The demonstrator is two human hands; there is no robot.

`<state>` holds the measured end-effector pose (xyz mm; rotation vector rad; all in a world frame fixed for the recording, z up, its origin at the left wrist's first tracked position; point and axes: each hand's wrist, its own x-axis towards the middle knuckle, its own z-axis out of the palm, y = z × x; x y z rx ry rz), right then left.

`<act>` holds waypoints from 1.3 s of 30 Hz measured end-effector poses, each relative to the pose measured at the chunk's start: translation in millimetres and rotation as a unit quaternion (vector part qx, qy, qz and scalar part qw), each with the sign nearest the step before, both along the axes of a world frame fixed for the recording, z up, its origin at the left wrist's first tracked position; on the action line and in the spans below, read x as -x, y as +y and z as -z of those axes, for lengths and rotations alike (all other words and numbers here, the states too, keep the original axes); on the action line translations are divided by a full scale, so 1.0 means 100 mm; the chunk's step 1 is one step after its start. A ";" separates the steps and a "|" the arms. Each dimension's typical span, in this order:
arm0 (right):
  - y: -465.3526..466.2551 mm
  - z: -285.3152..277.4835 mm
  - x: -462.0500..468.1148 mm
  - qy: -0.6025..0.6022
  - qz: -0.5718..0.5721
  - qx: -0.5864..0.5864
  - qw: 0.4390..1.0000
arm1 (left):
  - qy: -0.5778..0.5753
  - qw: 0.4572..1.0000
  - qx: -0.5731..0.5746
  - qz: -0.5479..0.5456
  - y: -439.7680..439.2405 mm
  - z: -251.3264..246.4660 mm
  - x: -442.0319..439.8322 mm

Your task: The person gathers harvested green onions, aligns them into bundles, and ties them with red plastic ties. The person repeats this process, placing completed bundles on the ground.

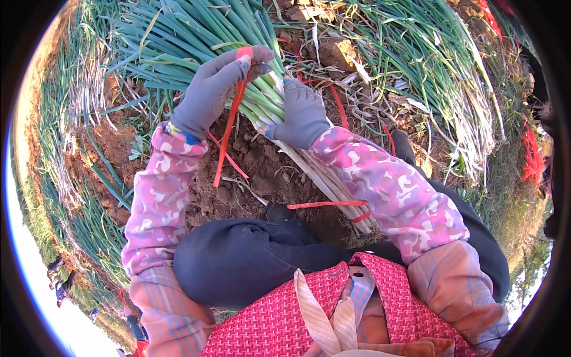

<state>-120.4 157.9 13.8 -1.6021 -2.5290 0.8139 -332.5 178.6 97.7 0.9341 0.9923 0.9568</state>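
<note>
A bundle of green onions [267,96] lies at a slant before me, its leaves fanning to the upper left and its pale stalk ends by my right forearm. In a grey glove, my left hand [209,82] pinches a red plastic tie strip [235,111] above the stalks, and its loose end hangs down. My right hand [303,111], also gloved, grips the bundle from the right at mid-stalk, its palm side hidden. Near the lower end, another red tie [360,217] goes round the stalks, with a tail sticking out to the left.
Loose green onions lie in piles on the right [446,80] and the left [84,85]. Brown soil [250,160] with clods and straw lies between my bent legs [241,263]. More red strips [531,156] sit at the far right. Other people [64,288] are small at the lower left.
</note>
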 end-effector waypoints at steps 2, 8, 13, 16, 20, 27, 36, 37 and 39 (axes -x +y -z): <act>0.19 0.09 -0.19 0.160 0.036 0.142 0.976 | -0.076 0.994 0.071 -0.029 0.23 0.33 -0.02; 1.11 0.49 -0.66 0.021 -0.019 0.079 0.996 | -0.348 0.929 0.124 0.037 0.42 0.61 0.27; 0.99 1.07 -0.39 0.115 0.046 0.004 0.992 | -0.217 0.967 0.121 -0.047 0.32 0.41 0.15; 1.04 1.17 -0.15 0.168 0.018 0.128 0.977 | -0.251 0.949 0.146 -0.122 0.19 0.33 0.12; 1.42 1.22 -0.07 0.179 -0.008 0.306 0.935 | -0.315 0.924 0.159 -0.147 0.13 0.30 0.18; 1.43 1.31 -0.20 0.206 -0.076 0.373 0.902 | -0.304 0.925 0.161 -0.163 0.09 0.40 0.20; 2.23 0.97 -0.40 0.477 0.395 0.289 0.730 | -0.243 0.939 0.160 -0.184 0.12 0.43 0.18; 2.29 0.95 -0.42 0.520 0.427 0.268 0.689 | -0.250 0.937 0.159 -0.183 0.11 0.43 0.17; 2.05 0.87 -0.43 0.422 0.307 0.284 0.804 | -0.262 0.934 0.158 -0.182 0.09 0.43 0.20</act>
